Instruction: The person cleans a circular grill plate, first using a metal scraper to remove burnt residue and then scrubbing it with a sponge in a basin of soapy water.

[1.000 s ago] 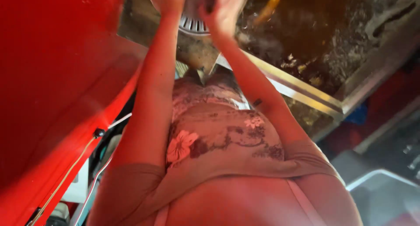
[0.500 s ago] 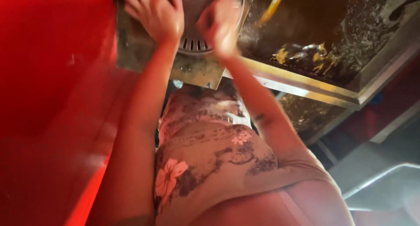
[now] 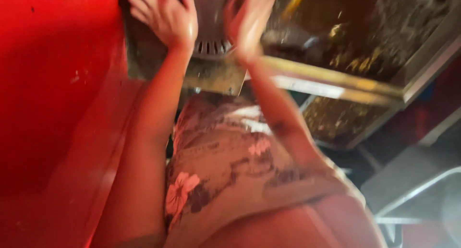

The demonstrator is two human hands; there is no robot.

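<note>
My left hand (image 3: 163,17) is raised at the top of the head view, fingers spread and shiny wet, lying against the left side of a round metal vessel with slots along its rim (image 3: 211,47). On the vessel's right side is my right hand (image 3: 247,22), blurred by motion, so its grip is unclear. The vessel rests on a grimy metal ledge (image 3: 211,80). Both forearms reach up from my body, which is covered by a floral garment (image 3: 225,166).
A large red surface (image 3: 57,84) fills the left side. To the right lies a metal-framed basin (image 3: 384,89) with dark, wet debris inside. A pale metal rail (image 3: 413,190) crosses the lower right corner.
The view has tilted so both hands and the vessel sit lower in the picture. My left hand has spread its fingers, and my right hand keeps moving, blurred.
</note>
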